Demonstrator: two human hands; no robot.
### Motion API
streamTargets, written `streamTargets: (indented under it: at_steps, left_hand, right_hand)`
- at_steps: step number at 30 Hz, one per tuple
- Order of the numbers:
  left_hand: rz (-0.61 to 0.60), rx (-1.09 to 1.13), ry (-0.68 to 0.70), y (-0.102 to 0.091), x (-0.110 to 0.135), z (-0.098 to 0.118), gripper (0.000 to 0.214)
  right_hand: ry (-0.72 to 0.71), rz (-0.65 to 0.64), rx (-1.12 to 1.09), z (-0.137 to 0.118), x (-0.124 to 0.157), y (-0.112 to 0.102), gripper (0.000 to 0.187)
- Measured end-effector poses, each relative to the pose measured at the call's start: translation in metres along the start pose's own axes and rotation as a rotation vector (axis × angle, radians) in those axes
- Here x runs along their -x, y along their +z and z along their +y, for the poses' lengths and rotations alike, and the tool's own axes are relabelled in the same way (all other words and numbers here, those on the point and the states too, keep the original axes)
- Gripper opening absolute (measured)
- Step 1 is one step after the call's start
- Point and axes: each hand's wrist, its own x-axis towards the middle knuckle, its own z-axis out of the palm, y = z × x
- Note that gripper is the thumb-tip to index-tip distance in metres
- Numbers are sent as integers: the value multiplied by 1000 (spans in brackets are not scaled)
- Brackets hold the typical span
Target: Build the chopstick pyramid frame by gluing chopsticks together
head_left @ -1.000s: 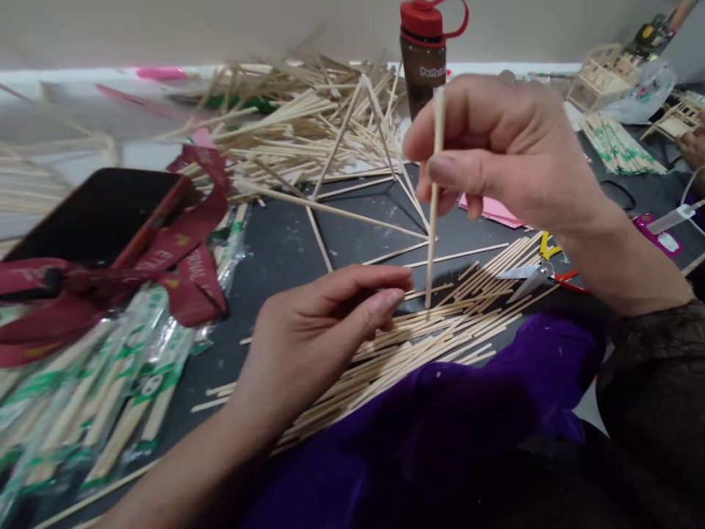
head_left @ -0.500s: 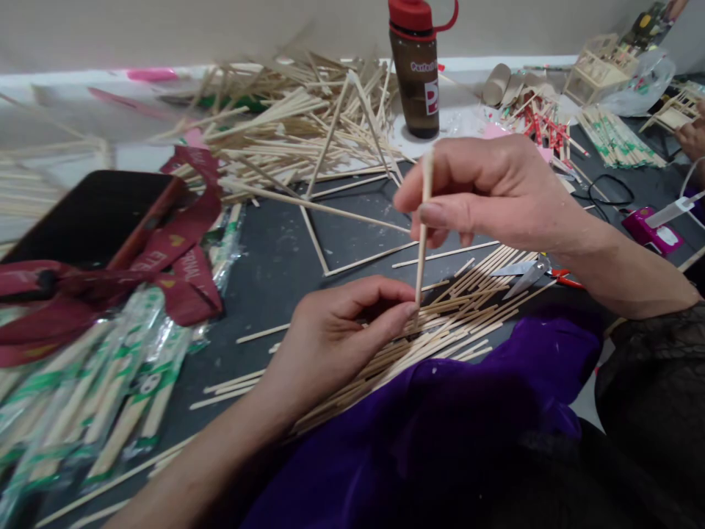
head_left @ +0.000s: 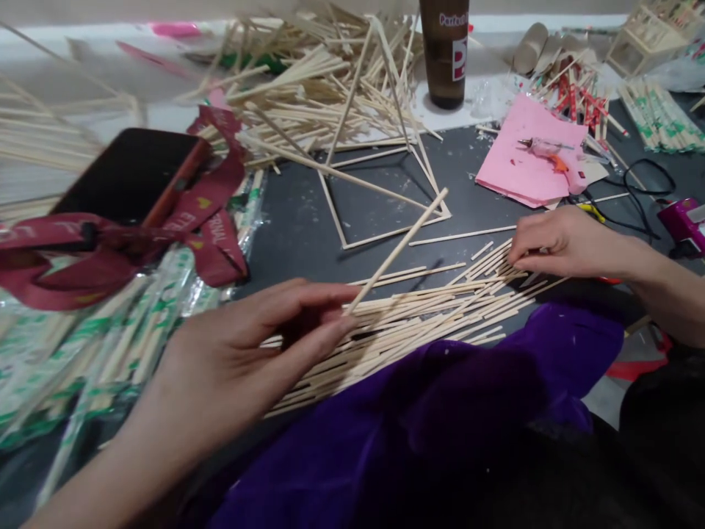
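My left hand (head_left: 242,353) pinches one end of a thin wooden stick (head_left: 399,250), which slants up and away to the right. Below it, a spread of loose wooden sticks (head_left: 418,316) lies on the dark table. My right hand (head_left: 551,242) is lowered at the right end of this spread, its fingertips closed. What they grip is hidden; scissors lie largely covered under that hand, with a bit of orange-red handle (head_left: 610,280) showing. Behind the raised stick stands a frame of joined sticks (head_left: 396,234), a four-sided base with slanting pieces above.
A glue gun (head_left: 551,154) lies on pink paper (head_left: 510,165) at the right, near a black cable (head_left: 653,165). A dark bottle (head_left: 445,66) stands behind. To the left are a phone (head_left: 129,173), a maroon lanyard (head_left: 220,253) and wrapped chopsticks (head_left: 110,345). Purple cloth (head_left: 418,397) covers the near edge.
My right hand has let go of the stick and moved down and right over the scissors. My left hand keeps the stick, now tilted rather than upright, and has moved left.
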Motion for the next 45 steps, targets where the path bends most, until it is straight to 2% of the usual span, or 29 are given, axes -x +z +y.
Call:
streamTargets:
  at_steps: [3,5,7,9,12,18,22,26,31,36,39,42,45]
  left_hand:
    - [-54,10,87,-3,10,3,11]
    - [-138,77,170,-4,14,9,13]
    - [-261,162,231,-4,18,17,21]
    - [-383,215,236,-4,22,23,27]
    - [-449,242,219,2,30,25,25]
    - [-345,208,233,13,36,9,20]
    - [-272,90,219,10,25,2,22]
    - [-226,-31,272,16,12,-2,26]
    - [-223,-90,338,27,11,-2,29]
    - [-307,-100,342,25,13,6,27]
    - [-308,-112,358,23,12,12,30]
    - [-234,-129,347,21,8,18,31]
    - [5,-259,283,20,0,21,25]
  right_hand:
    - [0,-104,209,-1,-2,13,20]
    - [29,-141,312,-5,-7,19,20]
    - [52,-147,341,-8,-12,22,21]
    - [75,-151,325,-10,-16,22,23]
    - [107,-138,296,-7,-17,20,23]
    - [123,-48,168,-2,-14,10,21]
    - [163,-56,38,-2,-17,1,21]
    - [157,-88,-24,-2,-23,1,16]
    - [118,-62,-86,-7,-30,9,17]
    - [112,-9,-180,-9,-32,17,14]
    - [113,42,-236,-8,-31,19,18]
    - [114,120,-265,-9,-30,18,20]
    - [98,179,-280,-15,-31,15,18]
